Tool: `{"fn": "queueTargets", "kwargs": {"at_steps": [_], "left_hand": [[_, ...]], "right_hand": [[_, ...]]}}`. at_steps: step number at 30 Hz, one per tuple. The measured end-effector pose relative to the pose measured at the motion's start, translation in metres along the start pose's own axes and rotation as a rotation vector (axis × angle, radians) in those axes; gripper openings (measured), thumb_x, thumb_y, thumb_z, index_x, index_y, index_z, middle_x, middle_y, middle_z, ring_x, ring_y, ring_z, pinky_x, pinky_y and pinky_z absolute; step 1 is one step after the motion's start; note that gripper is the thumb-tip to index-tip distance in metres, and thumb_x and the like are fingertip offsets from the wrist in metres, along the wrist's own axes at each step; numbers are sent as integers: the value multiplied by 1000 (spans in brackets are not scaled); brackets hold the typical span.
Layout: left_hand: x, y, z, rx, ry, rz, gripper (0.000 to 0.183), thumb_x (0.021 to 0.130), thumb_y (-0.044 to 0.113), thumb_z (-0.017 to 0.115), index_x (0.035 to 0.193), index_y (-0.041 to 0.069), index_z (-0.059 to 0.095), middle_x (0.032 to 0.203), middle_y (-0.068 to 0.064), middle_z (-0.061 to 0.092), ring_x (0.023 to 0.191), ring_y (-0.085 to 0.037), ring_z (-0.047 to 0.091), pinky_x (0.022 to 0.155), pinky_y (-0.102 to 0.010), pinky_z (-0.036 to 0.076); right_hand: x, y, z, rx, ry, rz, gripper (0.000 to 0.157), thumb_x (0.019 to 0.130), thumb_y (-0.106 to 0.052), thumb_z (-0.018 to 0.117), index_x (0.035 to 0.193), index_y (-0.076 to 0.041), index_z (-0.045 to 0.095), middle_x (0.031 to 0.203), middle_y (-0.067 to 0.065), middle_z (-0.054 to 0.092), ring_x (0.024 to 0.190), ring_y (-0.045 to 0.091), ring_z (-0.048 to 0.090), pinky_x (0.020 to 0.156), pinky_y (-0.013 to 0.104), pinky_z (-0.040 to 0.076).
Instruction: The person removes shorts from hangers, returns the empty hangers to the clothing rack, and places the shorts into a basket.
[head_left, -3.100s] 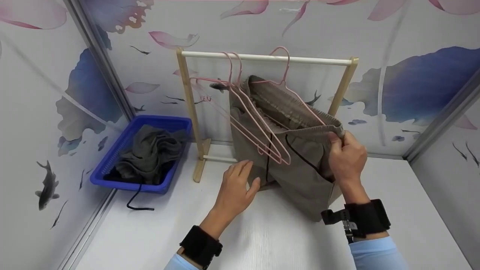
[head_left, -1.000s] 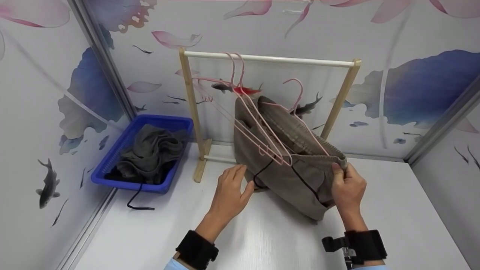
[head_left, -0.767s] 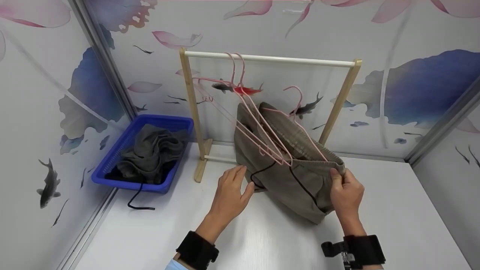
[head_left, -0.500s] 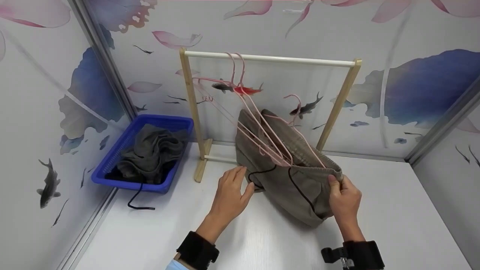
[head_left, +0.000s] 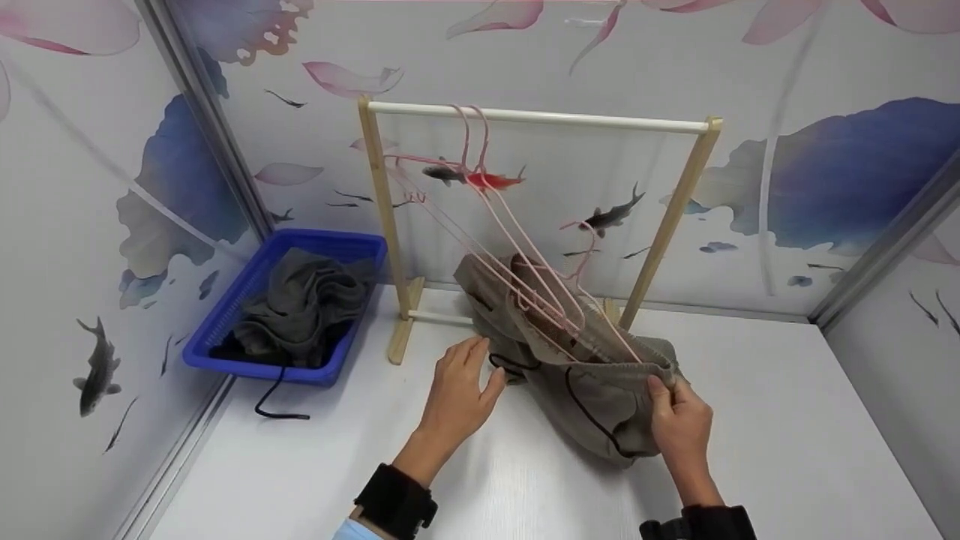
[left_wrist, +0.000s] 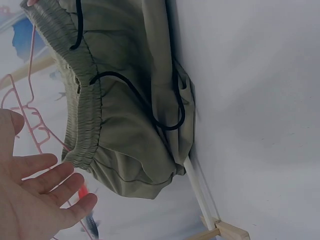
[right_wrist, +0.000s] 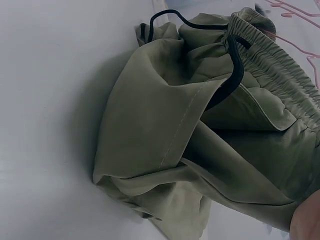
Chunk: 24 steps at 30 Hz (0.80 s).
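Observation:
Olive drawstring shorts (head_left: pixel 551 401) sag in a slumped heap below the rack, their elastic waistband facing up and a black drawstring (head_left: pixel 589 412) trailing from the front. My right hand (head_left: pixel 682 424) pinches the waistband's right end, thumb on the outside. A pink hanger (head_left: pixel 602 309) sits inside the waist opening, its hook below the rail and off it. My left hand (head_left: pixel 461 394) is beside the shorts' left side, fingers loosely spread, holding nothing. In the left wrist view, its fingers (left_wrist: pixel 42 182) lie close to the gathered waistband (left_wrist: pixel 87 117). The right wrist view shows the bunched leg fabric (right_wrist: pixel 145 105).
A wooden rack with a white rail (head_left: pixel 570 118) stands behind. Two pink hangers (head_left: pixel 484 146) hang on it and overlap the shorts' opening. At left, a blue basket (head_left: pixel 196 358) holds a crumpled dark grey garment (head_left: pixel 300 300), its black cord lying on the white table (head_left: pixel 247 480).
The hanger's hook has come off the rail. My right hand has drawn the shorts and hanger down, and the fabric has slumped towards the table. My left hand has barely moved.

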<state>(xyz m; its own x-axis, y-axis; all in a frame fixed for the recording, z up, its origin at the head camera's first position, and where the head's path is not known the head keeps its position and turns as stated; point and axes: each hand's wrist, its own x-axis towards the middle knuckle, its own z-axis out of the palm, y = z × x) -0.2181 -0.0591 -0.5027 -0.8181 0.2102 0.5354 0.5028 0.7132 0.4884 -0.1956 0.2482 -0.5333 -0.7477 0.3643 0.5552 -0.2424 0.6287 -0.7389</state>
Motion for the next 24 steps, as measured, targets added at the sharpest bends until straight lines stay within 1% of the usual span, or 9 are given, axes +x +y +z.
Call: {"fn": "queueTargets", "kwargs": {"at_steps": [4, 9, 13, 18, 21, 24], "left_hand": [[0, -3, 1, 0, -6, -5, 45, 103, 23, 61, 136, -7, 61, 134, -22, 61, 126, -39, 58, 105, -56, 47], [0, -6, 2, 20, -11, -15, 44, 103, 23, 62, 135, -7, 62, 132, -21, 62, 125, -38, 59, 104, -54, 47], [-1, -9, 4, 36, -18, -30, 45, 103, 24, 62, 135, -7, 62, 133, -21, 62, 125, -38, 59, 104, -54, 47], [-2, -15, 7, 44, -30, -56, 46, 102, 24, 63, 135, -8, 61, 134, -22, 61, 125, -39, 59, 104, -55, 47], [-2, -19, 9, 38, -42, -80, 46, 102, 22, 64, 135, -9, 61, 133, -23, 61, 124, -39, 59, 104, -55, 47], [-3, -22, 10, 32, -67, -110, 46, 102, 21, 64, 136, -9, 59, 135, -23, 59, 125, -40, 58, 105, -55, 46]], "right_hand": [[-7, 2, 0, -18, -24, 22, 39, 95, -2, 71, 65, -6, 46, 59, -8, 35, 52, 4, 31, 50, 21, 26], [-17, 6, -1, -26, -70, 52, 39, 97, -4, 70, 65, -8, 47, 57, -8, 36, 51, 2, 31, 49, 20, 27], [-23, 10, 0, -30, -85, 64, 40, 96, -4, 71, 64, -8, 47, 58, -8, 37, 52, 2, 31, 50, 21, 27], [-29, 15, 1, -39, -111, 91, 42, 95, -4, 72, 63, -9, 45, 58, -8, 36, 53, 5, 32, 51, 22, 28], [-32, 18, 1, -55, -144, 123, 43, 95, -5, 72, 63, -10, 44, 58, -8, 37, 53, 6, 33, 52, 23, 29], [-34, 19, 1, -69, -189, 164, 43, 97, -8, 71, 63, -10, 44, 58, -8, 38, 53, 7, 33, 52, 24, 30]]}}
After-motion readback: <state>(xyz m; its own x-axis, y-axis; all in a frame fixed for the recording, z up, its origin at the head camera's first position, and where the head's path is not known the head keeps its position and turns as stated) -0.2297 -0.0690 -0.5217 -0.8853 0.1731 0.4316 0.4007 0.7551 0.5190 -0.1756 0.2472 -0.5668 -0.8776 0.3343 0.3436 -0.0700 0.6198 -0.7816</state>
